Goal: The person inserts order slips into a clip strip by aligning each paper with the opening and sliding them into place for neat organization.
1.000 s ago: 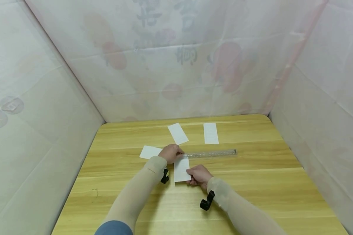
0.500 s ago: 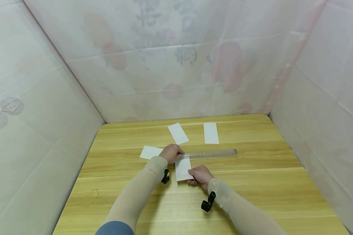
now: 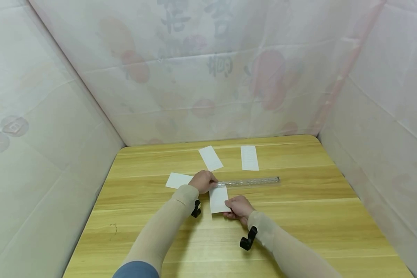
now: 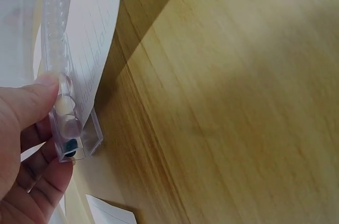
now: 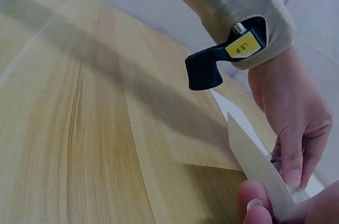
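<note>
My left hand (image 3: 202, 181) pinches the left end of a long clear plastic bar (image 3: 250, 182). In the left wrist view the bar (image 4: 63, 89) shows a row of clear rounded bumps and a dark piece at its end. A white paper slip (image 3: 218, 201) with faint printed lines has its upper edge against the bar, beside the left fingers. Its near right corner is between the thumb and fingers of my right hand (image 3: 241, 208). Seen from the right wrist, the slip (image 5: 257, 163) stands tilted up over the table between both hands.
Two more white slips, a slanted one (image 3: 211, 158) and an upright one (image 3: 249, 157), lie toward the back of the wooden table (image 3: 299, 216). Another slip (image 3: 178, 180) lies left, partly behind the left hand. Fabric walls (image 3: 201, 96) enclose the back and sides.
My right hand has moved slightly right, and the near end of the slip has shifted right with it. The left hand and the bar stay almost in place.
</note>
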`<control>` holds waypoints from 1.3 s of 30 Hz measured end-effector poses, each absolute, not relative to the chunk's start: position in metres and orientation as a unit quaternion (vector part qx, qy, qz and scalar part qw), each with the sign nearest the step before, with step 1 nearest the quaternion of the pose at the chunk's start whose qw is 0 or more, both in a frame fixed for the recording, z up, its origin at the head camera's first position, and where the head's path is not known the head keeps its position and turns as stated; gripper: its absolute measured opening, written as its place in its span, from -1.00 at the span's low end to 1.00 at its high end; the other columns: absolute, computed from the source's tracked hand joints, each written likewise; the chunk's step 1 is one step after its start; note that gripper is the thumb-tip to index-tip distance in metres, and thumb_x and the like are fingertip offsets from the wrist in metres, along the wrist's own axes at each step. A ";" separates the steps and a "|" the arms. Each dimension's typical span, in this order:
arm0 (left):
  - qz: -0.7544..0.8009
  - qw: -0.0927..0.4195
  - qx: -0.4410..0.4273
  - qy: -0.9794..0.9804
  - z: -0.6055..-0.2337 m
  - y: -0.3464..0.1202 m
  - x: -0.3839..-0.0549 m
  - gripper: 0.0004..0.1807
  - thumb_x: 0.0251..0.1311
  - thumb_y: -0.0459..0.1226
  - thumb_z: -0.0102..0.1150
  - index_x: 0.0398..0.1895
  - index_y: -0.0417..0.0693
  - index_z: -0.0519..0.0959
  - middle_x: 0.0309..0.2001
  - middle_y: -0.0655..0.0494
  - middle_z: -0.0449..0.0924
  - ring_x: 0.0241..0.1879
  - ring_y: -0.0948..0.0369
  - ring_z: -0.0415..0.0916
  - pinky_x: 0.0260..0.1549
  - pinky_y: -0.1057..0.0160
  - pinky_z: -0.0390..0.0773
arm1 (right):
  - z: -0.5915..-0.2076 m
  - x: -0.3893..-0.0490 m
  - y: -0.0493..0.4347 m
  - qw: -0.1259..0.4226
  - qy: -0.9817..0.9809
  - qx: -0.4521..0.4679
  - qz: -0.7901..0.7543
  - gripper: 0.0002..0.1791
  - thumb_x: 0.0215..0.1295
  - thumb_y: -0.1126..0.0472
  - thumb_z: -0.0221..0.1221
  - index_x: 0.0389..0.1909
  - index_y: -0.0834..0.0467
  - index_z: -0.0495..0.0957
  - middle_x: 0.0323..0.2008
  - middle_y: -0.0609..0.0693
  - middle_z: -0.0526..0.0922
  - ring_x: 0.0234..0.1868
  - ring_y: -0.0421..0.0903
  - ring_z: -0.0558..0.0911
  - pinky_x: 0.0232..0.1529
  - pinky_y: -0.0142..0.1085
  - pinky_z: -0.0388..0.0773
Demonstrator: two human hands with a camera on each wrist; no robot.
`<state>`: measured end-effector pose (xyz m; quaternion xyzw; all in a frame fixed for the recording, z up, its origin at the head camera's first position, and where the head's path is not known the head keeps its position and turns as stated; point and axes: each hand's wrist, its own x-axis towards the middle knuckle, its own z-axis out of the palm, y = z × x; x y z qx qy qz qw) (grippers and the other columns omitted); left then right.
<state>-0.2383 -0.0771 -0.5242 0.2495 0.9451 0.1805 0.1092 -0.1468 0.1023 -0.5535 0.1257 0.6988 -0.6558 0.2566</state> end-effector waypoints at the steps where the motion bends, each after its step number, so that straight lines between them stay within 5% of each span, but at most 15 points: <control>1: 0.180 0.109 0.249 0.945 -0.524 -0.077 -0.238 -0.77 0.29 -0.17 0.19 -0.05 0.03 0.71 -0.07 0.19 0.67 -0.03 0.20 0.57 -0.03 0.26 0.52 | -0.553 -0.147 0.103 0.256 0.700 0.124 -0.655 -0.69 0.41 0.27 0.03 -0.05 0.47 0.52 -0.54 0.14 0.64 -0.61 -0.19 0.60 -0.56 -0.41 0.49; 39: 0.160 0.104 0.255 0.948 -0.522 -0.076 -0.239 -0.79 0.29 -0.16 0.19 -0.09 0.07 0.72 -0.10 0.23 0.68 -0.04 0.22 0.57 -0.02 0.27 0.52 | -0.554 -0.148 0.113 0.249 0.670 0.151 -0.682 -0.71 0.39 0.32 0.04 -0.08 0.51 0.49 -0.53 0.13 0.62 -0.63 -0.20 0.57 -0.59 -0.43 0.48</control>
